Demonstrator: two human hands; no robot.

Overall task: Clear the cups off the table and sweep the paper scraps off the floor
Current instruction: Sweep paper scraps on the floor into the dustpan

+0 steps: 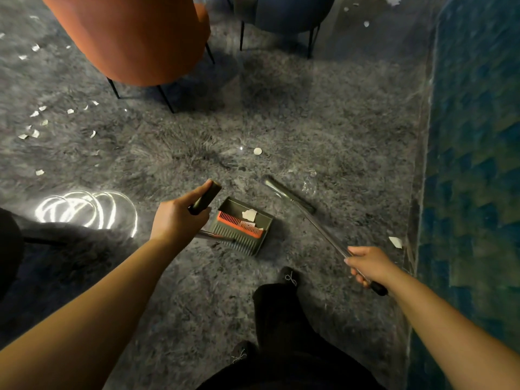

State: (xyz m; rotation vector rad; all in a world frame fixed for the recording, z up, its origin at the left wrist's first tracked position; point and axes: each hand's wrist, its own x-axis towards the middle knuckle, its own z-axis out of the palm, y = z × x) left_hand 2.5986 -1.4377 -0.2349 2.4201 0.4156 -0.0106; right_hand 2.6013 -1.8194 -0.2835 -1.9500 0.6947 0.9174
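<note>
My left hand (176, 218) grips the dark handle (204, 197) of a grey dustpan (242, 225) that stands on the floor. The pan has orange comb teeth and holds a white paper scrap (250, 214). My right hand (368, 264) grips the thin metal broom pole (323, 230); its blurred head (284, 192) lies on the floor to the right of the pan. White paper scraps lie scattered on the floor at the left (35, 123), a round one ahead of the pan (257, 151) and one by the right wall (396, 242). No cups or table are in view.
An orange chair (132, 38) on thin black legs stands ahead at the left, a dark blue chair (287, 12) behind it. A blue-green wall (475, 164) runs along the right. My dark-clad legs and foot (289, 280) are below. A bright light reflection (84, 208) shows on the grey floor.
</note>
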